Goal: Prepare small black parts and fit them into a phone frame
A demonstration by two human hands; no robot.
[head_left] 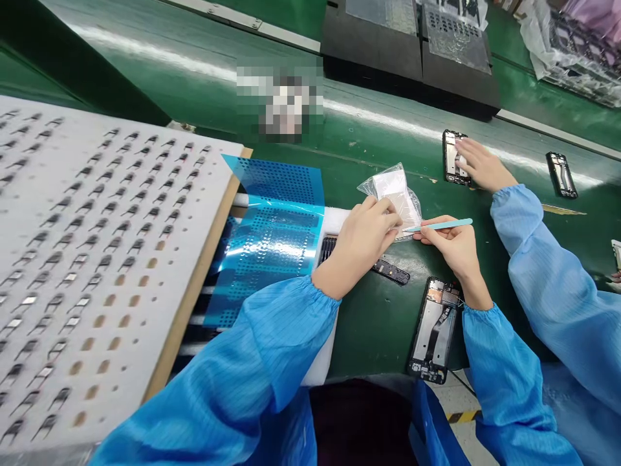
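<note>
My left hand is closed on a small clear plastic bag holding white pieces, pinching its lower edge. My right hand grips a thin light-blue stick tool, its tip meeting the bag by my left fingers. Under my left hand lies a narrow black strip part. A black phone frame rests near my right wrist on the green belt.
A co-worker's hand in a blue sleeve touches another phone frame; a third frame lies farther right. A white board of several small metal parts and blue perforated film sit at left. Black trays stand at the back.
</note>
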